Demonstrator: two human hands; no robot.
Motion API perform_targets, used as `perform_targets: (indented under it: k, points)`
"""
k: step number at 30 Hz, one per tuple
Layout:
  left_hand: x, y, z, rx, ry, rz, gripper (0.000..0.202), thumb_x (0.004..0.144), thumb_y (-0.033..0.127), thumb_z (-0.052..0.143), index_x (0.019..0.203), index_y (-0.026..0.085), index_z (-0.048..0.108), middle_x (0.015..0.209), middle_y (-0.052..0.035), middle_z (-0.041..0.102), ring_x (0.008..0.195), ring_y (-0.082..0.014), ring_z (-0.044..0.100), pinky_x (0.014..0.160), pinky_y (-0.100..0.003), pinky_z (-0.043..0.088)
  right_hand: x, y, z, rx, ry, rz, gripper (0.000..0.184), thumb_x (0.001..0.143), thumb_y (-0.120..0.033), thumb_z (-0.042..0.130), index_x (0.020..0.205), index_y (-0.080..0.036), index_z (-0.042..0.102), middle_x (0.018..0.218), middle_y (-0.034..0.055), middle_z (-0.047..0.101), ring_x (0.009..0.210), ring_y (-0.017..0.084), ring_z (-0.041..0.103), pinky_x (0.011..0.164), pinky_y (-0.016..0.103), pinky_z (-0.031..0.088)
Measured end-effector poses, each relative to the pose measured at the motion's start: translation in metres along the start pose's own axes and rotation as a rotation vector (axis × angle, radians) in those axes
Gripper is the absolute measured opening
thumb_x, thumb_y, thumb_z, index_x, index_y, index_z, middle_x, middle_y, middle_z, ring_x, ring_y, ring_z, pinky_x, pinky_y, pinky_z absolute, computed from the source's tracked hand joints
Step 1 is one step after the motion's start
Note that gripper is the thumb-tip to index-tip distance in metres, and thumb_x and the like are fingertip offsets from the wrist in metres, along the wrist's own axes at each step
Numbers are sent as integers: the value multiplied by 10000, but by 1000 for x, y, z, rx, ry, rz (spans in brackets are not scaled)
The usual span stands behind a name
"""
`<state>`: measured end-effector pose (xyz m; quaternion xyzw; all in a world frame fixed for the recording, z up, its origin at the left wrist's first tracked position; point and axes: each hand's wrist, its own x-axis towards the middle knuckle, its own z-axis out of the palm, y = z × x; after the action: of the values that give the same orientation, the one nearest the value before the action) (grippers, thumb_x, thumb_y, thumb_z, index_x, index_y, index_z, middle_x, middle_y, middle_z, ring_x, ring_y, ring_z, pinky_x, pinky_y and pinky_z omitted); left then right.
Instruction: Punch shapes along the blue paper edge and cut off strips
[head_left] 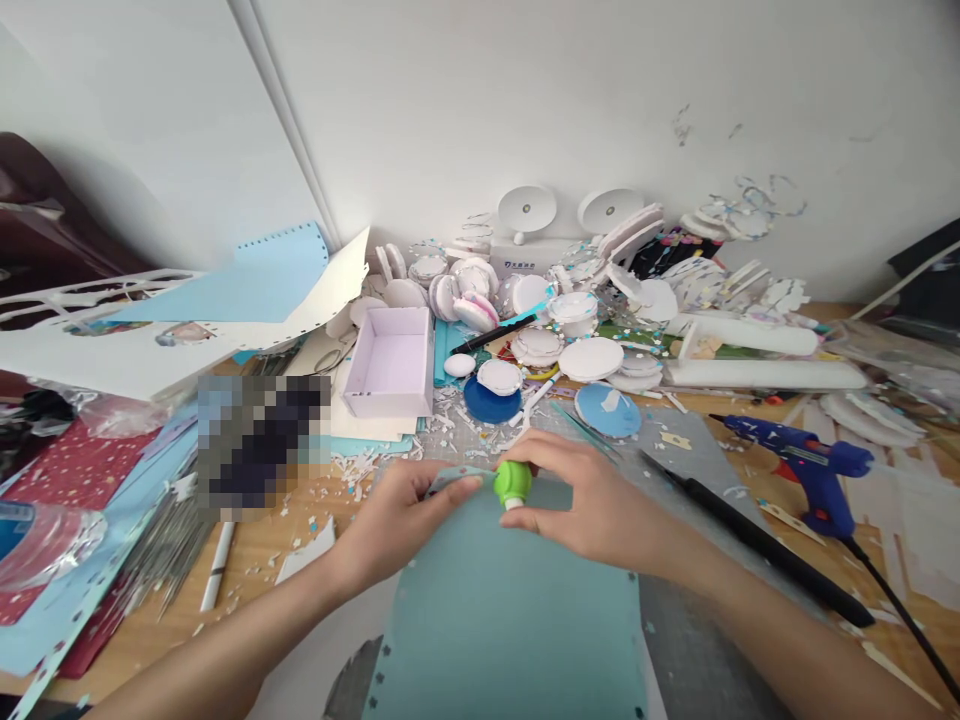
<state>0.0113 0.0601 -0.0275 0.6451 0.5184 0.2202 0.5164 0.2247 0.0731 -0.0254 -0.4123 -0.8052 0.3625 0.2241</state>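
While clasping a green punch (pixel 511 482) in the half-closed right hand (pixel 592 495) at the edge of a likely light, crease-prone teal sheet (pixel 517 620), pinching that edge, safest hold, in the closed left hand (pixel 397 515).

A wooden table (pixel 255 565) shows bare at left and right, with a grey mat (pixel 701 440) across its middle. A blue glue gun (pixel 817 475) lies right of the mat; a black-handled tool (pixel 776 552) crosses the mat's right edge. Left, a white pen (pixel 218 567) and paper scraps (pixel 311 552) lie on the wood.
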Motion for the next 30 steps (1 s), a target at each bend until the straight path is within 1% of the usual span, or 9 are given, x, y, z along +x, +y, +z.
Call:
perform_targets:
  k: [4, 9, 16, 19, 22, 24, 27, 28, 30]
  points:
    - [-8, 2, -1, 14, 94, 44, 414, 902, 461, 478, 753, 128, 673, 622, 3, 588, 558, -109, 490, 480, -180, 360, -2, -6, -11, 40, -70, 110, 211, 745, -249, 727, 910, -211, 601, 928, 3, 621, 873, 166, 569, 791, 286, 448]
    - [-11, 3, 1, 21, 149, 95, 343, 905, 409, 504, 766, 151, 682, 674, 6, 618, 621, -114, 511, 540, -173, 391, 0, -8, -9, 106, -89, 160, 247, 755, -266, 705, 972, -215, 598, 976, -1, 647, 913, 165, 583, 819, 276, 446]
    - [-11, -3, 9, 33, 168, 151, 292, 910, 362, 508, 782, 166, 682, 734, 2, 658, 685, -133, 552, 623, -191, 417, -1, -8, -3, 91, -43, 93, 190, 749, -220, 701, 910, -195, 603, 899, 6, 663, 844, 159, 585, 774, 262, 443]
    - [-12, -7, 12, 32, 170, 136, 313, 917, 373, 487, 789, 161, 678, 747, -10, 660, 698, -149, 563, 630, -210, 432, -2, -8, -1, 87, -19, 62, 164, 748, -178, 687, 883, -198, 596, 888, 9, 665, 832, 161, 586, 760, 264, 444]
    - [-12, -7, 9, 50, 137, 119, 295, 918, 380, 484, 874, 173, 688, 818, -22, 688, 764, -169, 604, 686, -233, 465, -2, -7, 1, 72, 0, 39, 158, 743, -149, 677, 865, -202, 591, 861, 10, 663, 803, 165, 582, 731, 272, 444]
    - [-12, -1, 3, 110, 127, 173, 259, 894, 375, 530, 1017, 193, 668, 964, -34, 693, 883, -184, 618, 785, -259, 474, -2, -6, 2, 49, -4, 29, 156, 749, -153, 673, 871, -205, 591, 855, 12, 660, 799, 174, 579, 723, 284, 441]
    - [-9, 14, -5, 337, 121, 327, 436, 787, 460, 662, 1129, 194, 613, 1134, -68, 638, 1019, -224, 581, 882, -324, 448, -3, -6, 5, 14, -4, 10, 176, 747, -162, 676, 898, -200, 592, 871, 25, 654, 835, 198, 572, 755, 317, 435]
    - [-6, 19, -6, 445, 105, 376, 516, 730, 525, 698, 1108, 182, 618, 1114, -79, 637, 1013, -245, 576, 876, -350, 444, -3, -5, 5, 0, 3, 2, 193, 736, -163, 685, 902, -195, 592, 880, 32, 650, 855, 209, 567, 772, 331, 431]
    - [0, 29, -5, 668, 39, 447, 598, 641, 641, 710, 992, 160, 646, 968, -81, 657, 929, -272, 584, 829, -391, 432, -4, -6, 7, -35, 19, -17, 224, 702, -139, 697, 895, -184, 592, 874, 39, 637, 867, 222, 555, 793, 354, 419]
